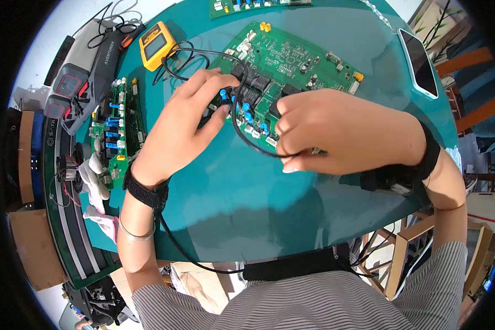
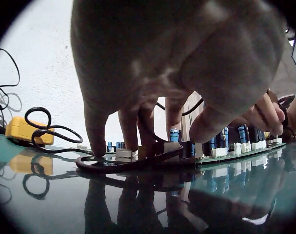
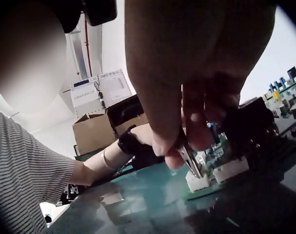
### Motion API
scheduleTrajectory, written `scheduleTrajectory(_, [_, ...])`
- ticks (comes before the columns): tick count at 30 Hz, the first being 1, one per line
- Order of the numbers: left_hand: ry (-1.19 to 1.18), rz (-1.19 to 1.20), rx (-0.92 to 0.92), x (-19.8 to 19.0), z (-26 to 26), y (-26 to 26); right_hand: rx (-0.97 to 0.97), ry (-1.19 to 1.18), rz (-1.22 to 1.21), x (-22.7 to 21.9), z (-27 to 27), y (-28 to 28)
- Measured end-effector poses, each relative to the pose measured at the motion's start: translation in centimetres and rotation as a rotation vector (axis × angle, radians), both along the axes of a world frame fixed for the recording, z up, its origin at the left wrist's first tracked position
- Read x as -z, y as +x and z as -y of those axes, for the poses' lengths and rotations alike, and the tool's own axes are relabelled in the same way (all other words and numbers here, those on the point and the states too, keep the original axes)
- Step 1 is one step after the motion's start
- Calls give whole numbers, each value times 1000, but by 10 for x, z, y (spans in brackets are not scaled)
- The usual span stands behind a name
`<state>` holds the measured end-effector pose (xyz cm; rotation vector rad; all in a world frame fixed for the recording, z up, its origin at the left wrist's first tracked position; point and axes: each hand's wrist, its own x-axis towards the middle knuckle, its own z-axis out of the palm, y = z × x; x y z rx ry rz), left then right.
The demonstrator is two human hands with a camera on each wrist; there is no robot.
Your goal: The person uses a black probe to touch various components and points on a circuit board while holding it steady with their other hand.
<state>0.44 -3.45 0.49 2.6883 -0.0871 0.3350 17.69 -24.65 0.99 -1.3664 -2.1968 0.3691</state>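
Note:
A green circuit board (image 1: 300,52) lies on the table under both hands, with black relays and blue cylindrical components along its near edge. My left hand (image 1: 181,118) rests on its left side; the fingers (image 2: 127,129) reach straight down, and the thumb is beside the blue components. My right hand (image 1: 346,132) pinches a slim metal clip (image 3: 191,160) between thumb and fingers at the board's near right corner. The clip's tip is right at a white connector (image 3: 197,182). A black cable (image 1: 235,118) loops from the left across the board to the right hand.
A yellow handheld meter (image 1: 158,46) stands behind the left hand. More circuit boards (image 1: 114,129) stand at the left, beside white gloves (image 1: 96,184). A phone (image 1: 419,63) lies at the right. Another board (image 1: 242,6) is at the far edge.

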Motion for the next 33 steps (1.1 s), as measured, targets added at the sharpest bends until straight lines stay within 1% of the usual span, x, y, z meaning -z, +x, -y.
scheduleTrajectory(1, [-6,-4,-3,0,1,0,1,5,5,-3,2,-1])
scheduleTrajectory(3, [7,-7,-3,-2,1,-1,16,-121,33,-14,7,1])
scheduleTrajectory(4, [0,-21,-4,-3,2,-1,17,-118,36,-19,9,2])
scheduleTrajectory(6, [6,-46,-7,-3,1,-1,66,-252,37,-25,14,5])
scheduleTrajectory(10, [1,-42,-11,-2,2,-1,48,-165,19,-20,18,4])
scheduleTrajectory(12, [17,-45,-24,-3,3,-1,74,-161,159,-18,18,0])
scheduleTrajectory(13, [17,-44,-19,-3,3,-1,79,-161,160,-22,18,0])
scheduleTrajectory(15, [14,-35,-14,-3,2,-1,97,-275,230,-31,18,-1])
scheduleTrajectory(16, [15,-34,-12,-3,3,0,99,-274,231,-31,19,3])
scheduleTrajectory(18, [13,-27,-11,-3,3,-1,110,-143,125,-31,17,10])
scheduleTrajectory(19, [14,-28,-10,-3,3,-1,111,-142,124,-35,17,11])
scheduleTrajectory(21, [0,-41,-23,-4,4,-1,186,-444,42,-50,15,10])
scheduleTrajectory(22, [0,-41,-21,-4,5,0,189,-444,42,-47,15,11])
scheduleTrajectory(24, [-24,-47,-23,-5,5,0,171,-284,27,-38,14,12])
scheduleTrajectory(27, [-23,-44,-25,-5,5,0,191,-236,86,-35,15,10])
scheduleTrajectory(28, [-23,-45,-25,-5,5,0,191,-236,84,-36,15,10])
scheduleTrajectory(30, [-28,-48,-19,-6,5,0,145,-315,-3,-40,15,12])
scheduleTrajectory(33, [-19,-47,-22,-5,5,0,142,-298,-27,-40,15,13])
